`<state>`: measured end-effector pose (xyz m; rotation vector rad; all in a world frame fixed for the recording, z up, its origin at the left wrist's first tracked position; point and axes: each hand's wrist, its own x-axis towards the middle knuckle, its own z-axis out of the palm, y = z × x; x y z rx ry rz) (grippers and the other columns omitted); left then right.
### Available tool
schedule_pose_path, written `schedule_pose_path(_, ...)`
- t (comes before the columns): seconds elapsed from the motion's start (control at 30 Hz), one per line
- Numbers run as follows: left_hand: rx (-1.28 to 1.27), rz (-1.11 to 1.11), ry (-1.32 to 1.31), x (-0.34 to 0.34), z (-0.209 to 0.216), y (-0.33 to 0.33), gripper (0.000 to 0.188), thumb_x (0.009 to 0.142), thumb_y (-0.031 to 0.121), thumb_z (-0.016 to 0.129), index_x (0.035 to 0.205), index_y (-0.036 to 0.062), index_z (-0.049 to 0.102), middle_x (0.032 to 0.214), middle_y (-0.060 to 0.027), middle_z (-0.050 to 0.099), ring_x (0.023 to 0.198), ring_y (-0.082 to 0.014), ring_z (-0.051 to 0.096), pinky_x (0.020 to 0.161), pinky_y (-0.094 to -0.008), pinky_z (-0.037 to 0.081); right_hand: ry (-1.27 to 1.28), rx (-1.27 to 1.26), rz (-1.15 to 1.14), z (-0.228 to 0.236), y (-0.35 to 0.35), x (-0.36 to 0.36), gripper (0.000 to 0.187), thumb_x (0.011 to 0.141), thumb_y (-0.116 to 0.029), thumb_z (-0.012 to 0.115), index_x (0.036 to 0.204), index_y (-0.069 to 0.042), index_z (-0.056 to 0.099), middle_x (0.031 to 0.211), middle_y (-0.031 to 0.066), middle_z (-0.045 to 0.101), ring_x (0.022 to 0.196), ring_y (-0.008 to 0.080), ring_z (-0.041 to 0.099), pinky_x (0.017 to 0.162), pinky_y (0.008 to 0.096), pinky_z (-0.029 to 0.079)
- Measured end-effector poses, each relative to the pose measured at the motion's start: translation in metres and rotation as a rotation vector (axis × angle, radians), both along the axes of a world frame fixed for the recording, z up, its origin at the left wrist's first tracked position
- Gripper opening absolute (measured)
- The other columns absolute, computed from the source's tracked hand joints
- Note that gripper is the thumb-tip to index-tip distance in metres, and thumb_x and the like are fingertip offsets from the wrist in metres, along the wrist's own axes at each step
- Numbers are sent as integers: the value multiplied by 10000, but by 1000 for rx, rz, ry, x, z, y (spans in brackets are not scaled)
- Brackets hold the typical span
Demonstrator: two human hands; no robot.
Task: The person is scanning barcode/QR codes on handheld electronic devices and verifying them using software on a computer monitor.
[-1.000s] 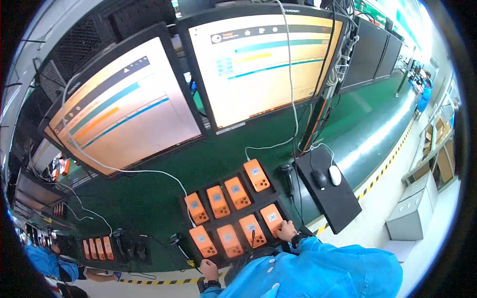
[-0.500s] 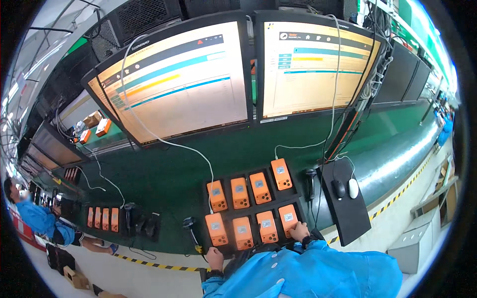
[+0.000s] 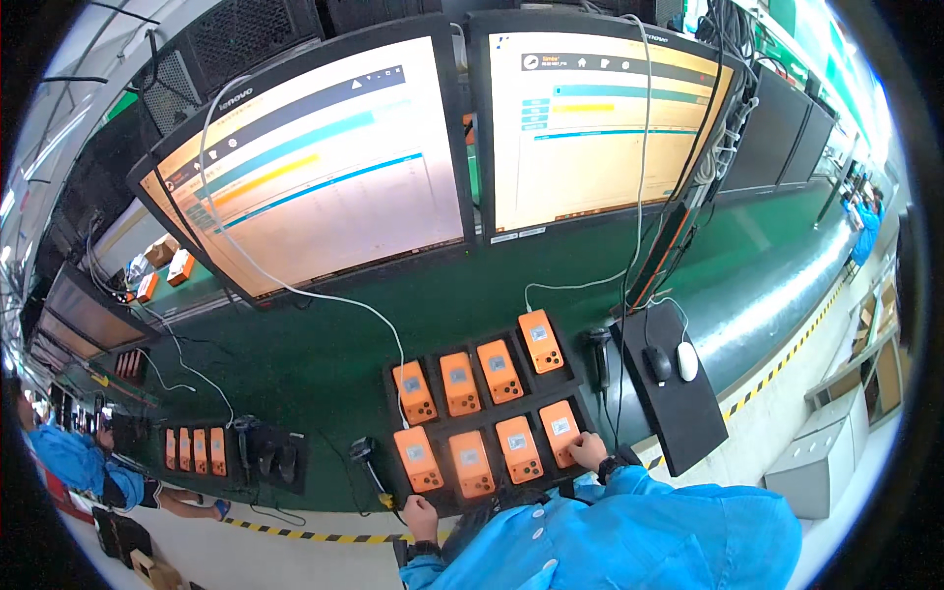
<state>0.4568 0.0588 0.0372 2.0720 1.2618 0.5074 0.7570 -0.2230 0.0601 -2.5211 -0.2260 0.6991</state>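
Observation:
Several orange smartphones (image 3: 458, 383) lie back side up in two rows in a black tray (image 3: 447, 425), each with a pale label on it. My right hand (image 3: 590, 450) grips the lower right edge of the front-right orange smartphone (image 3: 560, 433), its fingers bent round that edge. My left hand (image 3: 421, 518), fingers curled in with nothing showing in them, is just below the front-left smartphone (image 3: 419, 460), apart from it. Beside it on the left stands a black handheld scanner (image 3: 365, 460). White cables run to the back-right smartphone (image 3: 540, 341) and toward the left column.
Two monitors (image 3: 315, 177) stand behind the tray on the green bench (image 3: 334, 369). To the right are another scanner (image 3: 601, 359) and a black board (image 3: 678, 428) bearing a black mouse (image 3: 657, 364) and a white mouse (image 3: 687, 361). More phones (image 3: 201, 451) and a person in blue (image 3: 71, 457) are left.
The whole scene has shifted slightly left as my head turned. My right hand stays at the same smartphone, and my left hand remains curled near the tray's front-left corner.

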Motion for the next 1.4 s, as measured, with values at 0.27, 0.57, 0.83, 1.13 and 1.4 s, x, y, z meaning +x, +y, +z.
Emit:
schedule_pose_path(0.27, 117, -23, -3, 0, 2, -2, 85, 838, 73, 486, 803, 5, 522, 709, -202, 561, 689, -407, 556, 626, -454, 439, -5, 48, 38, -11, -7, 1, 290, 756, -284, 631, 869, -17, 631, 945, 232, 592, 900, 384, 583, 810, 429, 485)
schedule_pose_path(0.57, 8, 10, 57, 1, 6, 1, 77, 830, 74, 497, 803, 21, 546, 758, -216, 592, 752, -414, 572, 681, -474, 451, 5, 66, 69, 14, -3, 5, 316, 749, -282, 631, 872, 8, 659, 884, 217, 655, 868, 354, 629, 791, 422, 503)
schedule_pose_path(0.83, -31, 28, 28, 4, 15, 1, 80, 829, 77, 514, 819, 16, 566, 780, -215, 606, 774, -397, 587, 692, -453, 461, -6, 44, 85, 9, -6, 6, 361, 754, -309, 658, 902, 20, 661, 862, 188, 674, 823, 328, 659, 752, 385, 520)
schedule_pose_path(1.13, 17, 21, 10, 4, 8, 1, 79, 828, 76, 512, 806, 18, 561, 770, -217, 602, 757, -399, 586, 687, -454, 456, 43, 37, 93, 19, -4, 8, 355, 748, -311, 655, 906, 7, 668, 854, 172, 679, 814, 308, 662, 748, 371, 521)
schedule_pose_path(1.4, 17, 21, 14, 5, 7, 0, 79, 829, 72, 508, 808, 15, 558, 753, -216, 603, 747, -402, 586, 679, -462, 455, 30, 63, 108, 14, -7, 9, 344, 750, -308, 654, 895, 4, 670, 840, 166, 679, 794, 301, 661, 732, 373, 520)
